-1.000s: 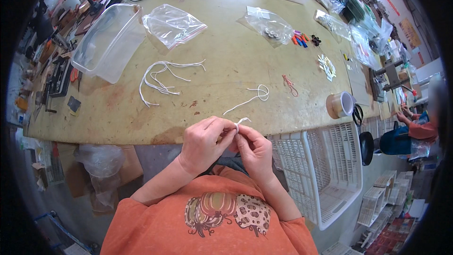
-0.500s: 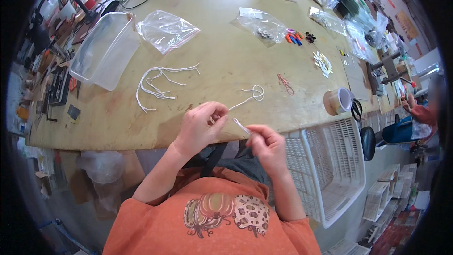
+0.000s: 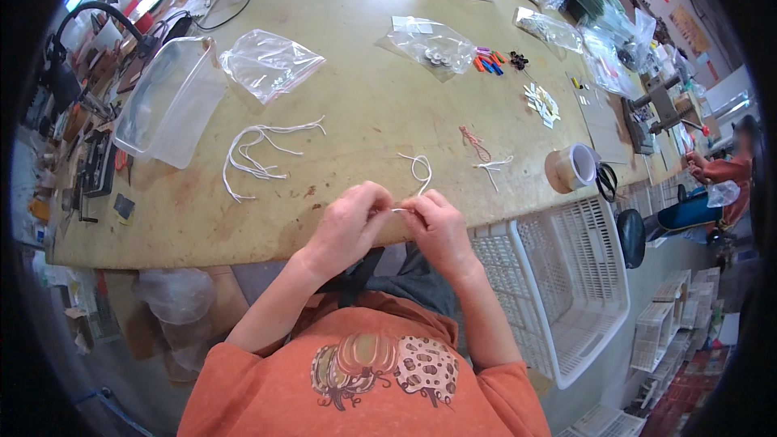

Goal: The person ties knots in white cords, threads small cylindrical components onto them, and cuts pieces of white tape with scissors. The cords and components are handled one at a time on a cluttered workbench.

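Note:
A thin white cord (image 3: pixel 420 174) is pinched between my two hands, just above the table's near edge. Its free end curls in a loop on the table beyond my fingers. My left hand (image 3: pixel 350 218) is closed, fingertips pressed on the cord. Close beside it, my right hand (image 3: pixel 441 228) pinches the same cord, and a short span shows between them. Several loose white cords (image 3: pixel 252 159) lie in a bundle to the left. To the right, a small white cord piece (image 3: pixel 494 168) rests by a looped red-and-white string (image 3: pixel 471 144).
Near the right edge stand a tape roll (image 3: pixel 571 167) and black-handled scissors (image 3: pixel 605 181). A white plastic crate (image 3: pixel 534 299) sits below. Farther back are a clear bin (image 3: pixel 174 101), plastic bags (image 3: pixel 271 65), coloured pieces (image 3: pixel 489 61) and white pieces (image 3: pixel 542 105). Another person (image 3: pixel 720 174) is at far right.
My right hand has let go of the white looped cord piece, which now lies on the table at right. It has come in beside my left hand and grips the other cord.

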Motion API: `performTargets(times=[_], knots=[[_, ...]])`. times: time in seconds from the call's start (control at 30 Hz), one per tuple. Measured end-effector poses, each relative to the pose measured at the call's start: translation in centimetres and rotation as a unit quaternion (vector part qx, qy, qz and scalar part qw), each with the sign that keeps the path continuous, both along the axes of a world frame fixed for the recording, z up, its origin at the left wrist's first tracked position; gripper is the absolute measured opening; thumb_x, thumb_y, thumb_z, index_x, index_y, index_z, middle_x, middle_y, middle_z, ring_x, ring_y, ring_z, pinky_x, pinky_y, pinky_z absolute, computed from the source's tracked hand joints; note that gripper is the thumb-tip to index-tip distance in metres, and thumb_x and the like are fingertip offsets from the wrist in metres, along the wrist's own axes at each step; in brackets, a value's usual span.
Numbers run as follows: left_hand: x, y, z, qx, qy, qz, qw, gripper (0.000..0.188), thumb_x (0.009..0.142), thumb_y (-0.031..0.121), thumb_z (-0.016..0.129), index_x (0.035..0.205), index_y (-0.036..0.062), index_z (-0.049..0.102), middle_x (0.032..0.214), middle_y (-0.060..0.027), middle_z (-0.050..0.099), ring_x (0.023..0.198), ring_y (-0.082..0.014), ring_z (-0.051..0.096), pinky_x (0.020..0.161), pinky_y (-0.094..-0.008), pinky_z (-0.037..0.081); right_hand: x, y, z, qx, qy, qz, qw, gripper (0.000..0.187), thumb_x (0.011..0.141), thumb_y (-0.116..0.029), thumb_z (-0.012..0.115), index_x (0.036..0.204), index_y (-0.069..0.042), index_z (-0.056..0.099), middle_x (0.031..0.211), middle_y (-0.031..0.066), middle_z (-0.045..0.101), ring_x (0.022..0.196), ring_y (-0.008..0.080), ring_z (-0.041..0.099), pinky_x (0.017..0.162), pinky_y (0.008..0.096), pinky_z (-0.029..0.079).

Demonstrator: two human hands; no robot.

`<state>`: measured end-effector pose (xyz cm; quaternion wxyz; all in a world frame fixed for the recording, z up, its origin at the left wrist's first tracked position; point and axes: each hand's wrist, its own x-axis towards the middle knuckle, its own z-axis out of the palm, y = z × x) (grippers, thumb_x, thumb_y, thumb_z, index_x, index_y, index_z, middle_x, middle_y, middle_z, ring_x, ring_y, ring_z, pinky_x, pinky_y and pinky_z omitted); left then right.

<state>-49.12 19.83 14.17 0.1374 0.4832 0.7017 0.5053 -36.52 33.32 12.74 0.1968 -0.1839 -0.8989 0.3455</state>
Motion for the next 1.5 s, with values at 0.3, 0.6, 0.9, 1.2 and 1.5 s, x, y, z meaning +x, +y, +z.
performTargets(times=[0.3,0.6,0.9,1.2,1.5], knots=[[-2.7,-1.7,-1.2,-0.019,-0.122,-0.006,0.992,0.014,0.085,-0.003,0.061,0.099,0.0012,0.057,0.082,-0.0011,0.059,0.075,-0.0058,0.055,0.067,-0.022,0.047,1.2,1.9,5.3,-0.543,0.058,0.027,0.837,0.011,0.091,-0.011,0.063,0.09,-0.001,0.066,0.066,-0.0026,0.057,0.052,0.0012,0.042,0.045,0.0158,0.029],[-2.9,-1.9,-1.1,-0.023,-0.159,-0.077,0.984,0.021,0.084,-0.005,0.062,0.104,0.001,0.059,0.079,0.0004,0.059,0.072,-0.0041,0.052,0.065,-0.0203,0.046,0.3,1.2,6.7,-0.448,0.083,0.022,0.89,0.015,0.089,-0.013,0.066,0.08,-0.002,0.063,0.064,-0.0055,0.053,0.053,0.0003,0.039,0.046,0.0172,0.027],[-2.7,-2.4,-0.7,-0.1,-0.137,-0.12,0.978,0.028,0.081,-0.008,0.059,0.107,0.0034,0.058,0.088,-0.0074,0.062,0.082,-0.0143,0.06,0.074,-0.0282,0.049,-0.2,-0.6,8.2,-0.135,0.047,-0.024,0.989,0.02,0.079,-0.008,0.075,0.07,-0.001,0.06,0.059,-0.0021,0.051,0.054,0.0045,0.043,0.048,0.0215,0.034],[0.0,1.5,0.0,0.183,-0.447,-0.285,0.828,0.059,0.1,0.047,0.031,0.135,0.0005,0.042,0.132,-0.0113,0.048,0.125,-0.0191,0.043,0.106,-0.0319,0.03,-1.2,-1.4,8.7,-0.108,0.027,0.045,0.993,0.017,0.079,-0.006,0.074,0.072,0.0,0.06,0.064,0.0025,0.055,0.056,0.0064,0.049,0.049,0.0231,0.04],[0.2,-1.9,-0.2,0.041,-0.488,-0.178,0.854,0.026,0.1,0.027,0.047,0.092,0.0042,0.058,0.079,0.0046,0.052,0.073,-0.0019,0.047,0.066,-0.0178,0.04,1.8,-0.4,4.8,-0.417,0.091,-0.029,0.904,0.007,0.086,-0.004,0.067,0.083,0.0,0.063,0.068,-0.0024,0.057,0.054,0.0033,0.05,0.048,0.0187,0.041]])
